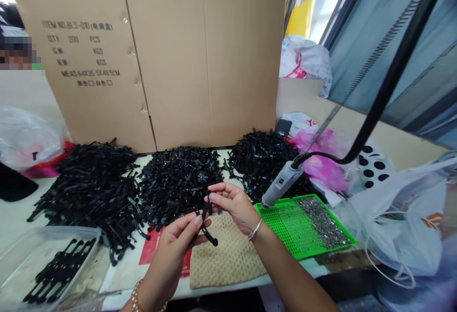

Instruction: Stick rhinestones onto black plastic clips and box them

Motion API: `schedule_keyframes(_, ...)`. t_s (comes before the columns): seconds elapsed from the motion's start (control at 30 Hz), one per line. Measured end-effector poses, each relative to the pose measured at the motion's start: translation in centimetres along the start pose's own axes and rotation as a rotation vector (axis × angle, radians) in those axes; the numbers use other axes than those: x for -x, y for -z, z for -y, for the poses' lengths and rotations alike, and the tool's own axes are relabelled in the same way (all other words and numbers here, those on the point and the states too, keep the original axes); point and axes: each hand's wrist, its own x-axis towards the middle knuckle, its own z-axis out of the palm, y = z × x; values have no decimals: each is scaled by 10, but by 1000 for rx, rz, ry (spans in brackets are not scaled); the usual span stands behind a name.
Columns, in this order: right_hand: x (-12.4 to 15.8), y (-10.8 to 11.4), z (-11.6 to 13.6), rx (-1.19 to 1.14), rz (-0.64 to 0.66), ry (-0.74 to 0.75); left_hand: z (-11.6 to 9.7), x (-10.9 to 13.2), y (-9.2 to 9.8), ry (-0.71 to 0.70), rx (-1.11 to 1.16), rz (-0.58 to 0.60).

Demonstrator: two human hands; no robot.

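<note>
A black plastic part is held just above the mat, a tan mesh pad, which is taken here as the reference point. The part is pinched near its upper end by the right grip, with thumb and fingertips closed on it. The left grip is nearly closed and is seated against its middle section. The part's full shape is partly hidden by the fingers.

Beyond the mat, three heaps of similar black parts are spread along the table. Left of the mat, a clear bin is placed, with a small number of black parts laid side by side in it. Right of the mat, a green tray is set, with silver studs spread over one side of it. A grey hand tool is positioned at the tray's far edge, and its black cable is led upward.

Progress is judged to be at an early stage: the parts laid in the bin are few, whereas the heaps are large. Whether the held part has been finished cannot be determined.
</note>
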Motion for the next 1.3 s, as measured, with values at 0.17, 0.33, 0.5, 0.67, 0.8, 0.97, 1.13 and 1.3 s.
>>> schedule_keyframes(0.17,-1,-5,-4,20,-12,12,-4,2,3,15,36,-8)
schedule_keyframes(0.33,1,-14,-10,65,-44,51,-1,1,3,-9,65,-46)
schedule_keyframes(0.5,10,-19,-17,110,42,106,4,-3,5,-59,90,-36)
schedule_keyframes(0.67,12,-8,-16,33,99,-31,4,-5,10,-62,-45,8)
schedule_keyframes(0.8,8,4,-10,38,226,-126,4,-6,13,-36,-110,28)
schedule_keyframes(0.97,4,10,-8,73,151,-33,2,-3,10,-37,-136,-1)
schedule_keyframes(1.13,4,7,-6,47,92,23,-1,2,2,-3,-145,29)
schedule_keyframes(1.3,7,3,-2,73,173,14,-1,3,-3,90,-123,119)
